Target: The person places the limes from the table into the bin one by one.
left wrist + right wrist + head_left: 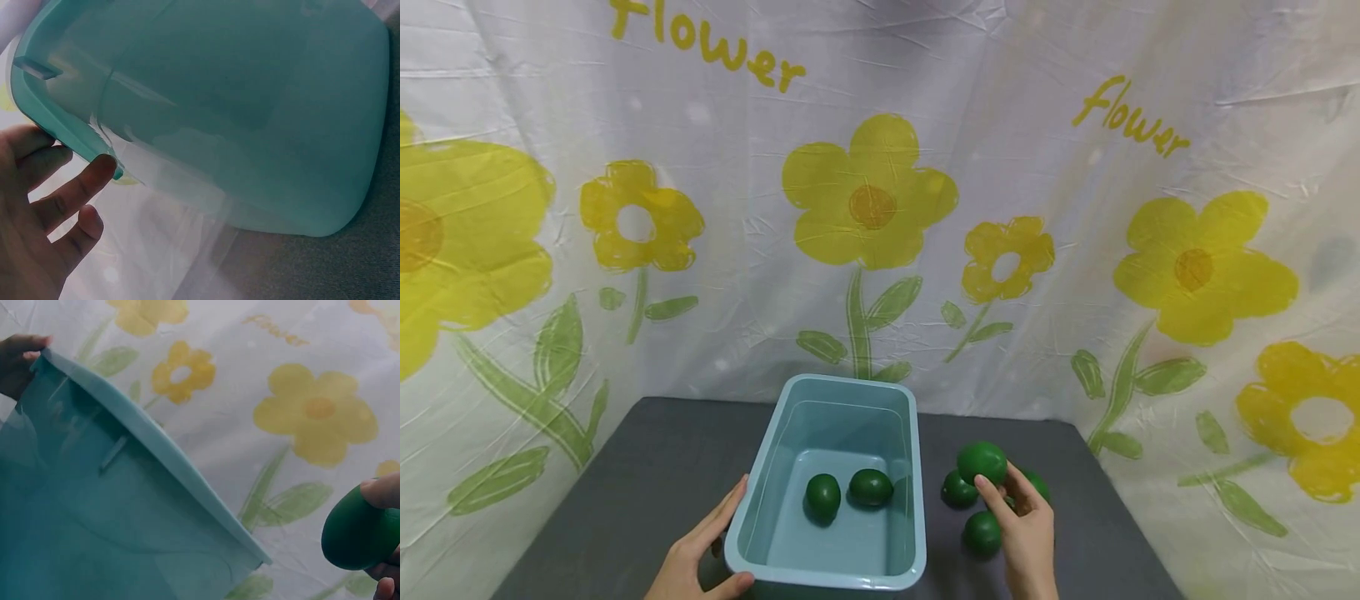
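A light-blue plastic bin (827, 577) stands on the dark table, with two dark green egg-shaped fruits (822, 498) lying apart on its floor. My left hand (700, 550) holds the bin's near left corner, thumb at the front rim and fingers along the left side. In the left wrist view its fingertips (106, 165) touch the rim from below. To the right of the bin, my right hand (1026, 529) grips a green egg-shaped fruit (982, 463) between thumb and fingers, raised over several others like it. One of those, a loose green fruit (982, 534), lies beside the thumb.
The dark grey table (662, 467) reaches back to a white curtain (737, 317) printed with yellow flowers, which also hangs along both sides. Another green fruit (959, 490) sits close to the bin's right wall, and one more (1037, 483) is partly behind the right hand.
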### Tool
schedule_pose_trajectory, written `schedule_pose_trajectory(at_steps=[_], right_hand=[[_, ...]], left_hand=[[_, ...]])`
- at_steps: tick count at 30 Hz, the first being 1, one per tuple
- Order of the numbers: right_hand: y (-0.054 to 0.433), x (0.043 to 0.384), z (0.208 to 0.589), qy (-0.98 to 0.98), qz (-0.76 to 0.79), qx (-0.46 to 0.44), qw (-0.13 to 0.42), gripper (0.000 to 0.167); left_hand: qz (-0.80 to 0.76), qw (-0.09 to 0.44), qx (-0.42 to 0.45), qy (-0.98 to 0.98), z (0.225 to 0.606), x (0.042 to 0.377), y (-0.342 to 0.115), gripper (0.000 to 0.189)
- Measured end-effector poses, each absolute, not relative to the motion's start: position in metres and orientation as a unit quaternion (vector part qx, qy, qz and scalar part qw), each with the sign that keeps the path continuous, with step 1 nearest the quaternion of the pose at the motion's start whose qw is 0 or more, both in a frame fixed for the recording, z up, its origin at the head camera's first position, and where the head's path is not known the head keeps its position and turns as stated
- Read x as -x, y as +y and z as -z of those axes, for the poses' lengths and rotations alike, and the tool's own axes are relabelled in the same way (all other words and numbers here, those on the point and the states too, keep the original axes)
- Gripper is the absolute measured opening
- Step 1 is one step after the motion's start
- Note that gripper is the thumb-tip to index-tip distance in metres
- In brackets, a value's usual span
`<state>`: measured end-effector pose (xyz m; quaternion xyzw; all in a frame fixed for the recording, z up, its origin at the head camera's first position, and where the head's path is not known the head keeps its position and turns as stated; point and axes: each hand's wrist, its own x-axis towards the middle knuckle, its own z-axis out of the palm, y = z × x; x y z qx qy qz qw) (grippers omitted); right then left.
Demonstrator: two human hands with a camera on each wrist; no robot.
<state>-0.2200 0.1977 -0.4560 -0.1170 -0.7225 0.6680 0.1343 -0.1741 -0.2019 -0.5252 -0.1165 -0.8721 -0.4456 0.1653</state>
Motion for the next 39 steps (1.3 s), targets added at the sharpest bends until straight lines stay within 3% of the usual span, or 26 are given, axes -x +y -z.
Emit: schedule_pose_trajectory(at_steps=[8, 22, 39], right_hand=[[0.182, 0.226, 0.449, -0.724, -0.670, 0.108, 0.125, 0.065], [0.152, 0.232, 0.444, -0.727, -0.663, 0.067, 0.164, 0.056], [0.133, 0.244, 0.445, -0.734, -0.662, 0.026, 0.148, 0.053]], left_hand=[[0.427, 0.172, 0.117, -0.880, 0.524, 0.173, -0.203, 0.087], [0.435, 0.170, 0.119, -0.876, 0.525, 0.173, -0.202, 0.089], [0.439, 0.162, 0.118, -0.876, 0.527, 0.174, -0.204, 0.089]])
